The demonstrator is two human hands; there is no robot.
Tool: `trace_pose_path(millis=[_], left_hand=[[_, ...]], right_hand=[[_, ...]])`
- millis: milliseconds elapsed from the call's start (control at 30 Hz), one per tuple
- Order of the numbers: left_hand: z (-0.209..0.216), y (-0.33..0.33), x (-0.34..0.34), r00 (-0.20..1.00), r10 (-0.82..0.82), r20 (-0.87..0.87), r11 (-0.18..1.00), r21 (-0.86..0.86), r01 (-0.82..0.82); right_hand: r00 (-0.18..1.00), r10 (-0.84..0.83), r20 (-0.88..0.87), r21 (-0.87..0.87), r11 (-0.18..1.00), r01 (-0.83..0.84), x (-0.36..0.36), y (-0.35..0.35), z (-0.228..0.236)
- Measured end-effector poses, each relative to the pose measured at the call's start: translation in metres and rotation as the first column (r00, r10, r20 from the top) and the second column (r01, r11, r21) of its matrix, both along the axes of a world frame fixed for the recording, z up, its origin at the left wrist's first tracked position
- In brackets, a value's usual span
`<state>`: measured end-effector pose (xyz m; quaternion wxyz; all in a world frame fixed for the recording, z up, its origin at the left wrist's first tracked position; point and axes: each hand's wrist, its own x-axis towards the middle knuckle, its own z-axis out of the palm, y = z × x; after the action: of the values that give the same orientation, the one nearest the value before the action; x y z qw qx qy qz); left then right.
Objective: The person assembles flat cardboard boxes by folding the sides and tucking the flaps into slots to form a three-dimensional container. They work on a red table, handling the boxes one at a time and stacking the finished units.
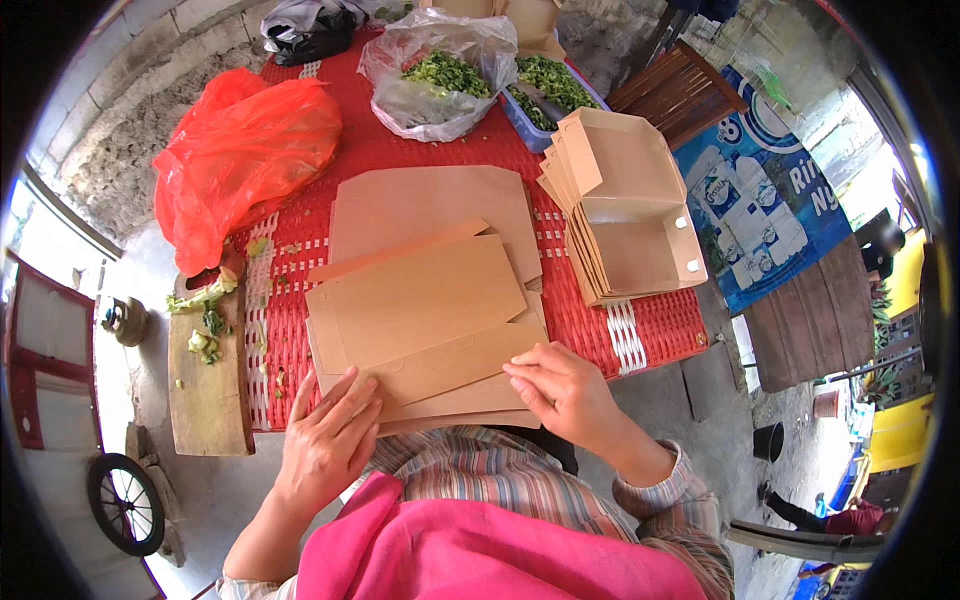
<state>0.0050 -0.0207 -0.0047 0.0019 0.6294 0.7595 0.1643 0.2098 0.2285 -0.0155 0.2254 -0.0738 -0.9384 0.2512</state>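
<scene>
wooden cutting board [210,425] with vegetable scraps at far left, beside the woven red tabletop [660,325]; a crumpled red plastic bag [245,150] lies behind it. next, a person's left hand [330,435] rests on the near left edge of a brown cardboard sheet [415,300], its grip loose, fingers slightly apart. the sheet lies front and centre on other flat cardboard; behind sits a clear bag [395,105] of chopped greens. the right hand [575,400] touches the cardboard's near right edge, fingertips close together; i cannot tell whether its grip is clamped. farther right, stacked open boxes [625,160].
</scene>
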Motion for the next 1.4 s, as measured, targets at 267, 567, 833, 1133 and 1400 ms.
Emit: trace_pose_path(millis=[267,567,833,1133,1400], left_hand=[[-0.001,0.048,-0.001,0.995,-0.059,-0.085,0.994,0.083,0.066],[0.025,0.046,-0.027,0.917,-0.021,-0.399,0.959,0.252,0.132],[0.052,0.042,-0.018,0.921,0.337,0.195,0.618,0.692,-0.372],[0.016,0.073,0.000,0.847,0.102,0.522,0.569,0.668,-0.480],[0.036,0.055,0.013,0.985,0.111,-0.131,0.926,0.375,-0.054]], right_hand=[[0.910,-0.238,-0.339,-0.186,0.965,0.183,0.009,-0.001,0.017],[0.889,-0.285,-0.359,-0.427,0.897,0.116,0.004,-0.006,0.012],[0.954,-0.023,-0.300,-0.404,0.909,-0.105,-0.054,-0.009,0.042],[0.884,-0.230,-0.407,-0.323,0.942,0.096,-0.072,-0.012,0.067],[0.984,0.173,-0.044,0.421,0.896,-0.139,-0.050,0.000,0.040]])
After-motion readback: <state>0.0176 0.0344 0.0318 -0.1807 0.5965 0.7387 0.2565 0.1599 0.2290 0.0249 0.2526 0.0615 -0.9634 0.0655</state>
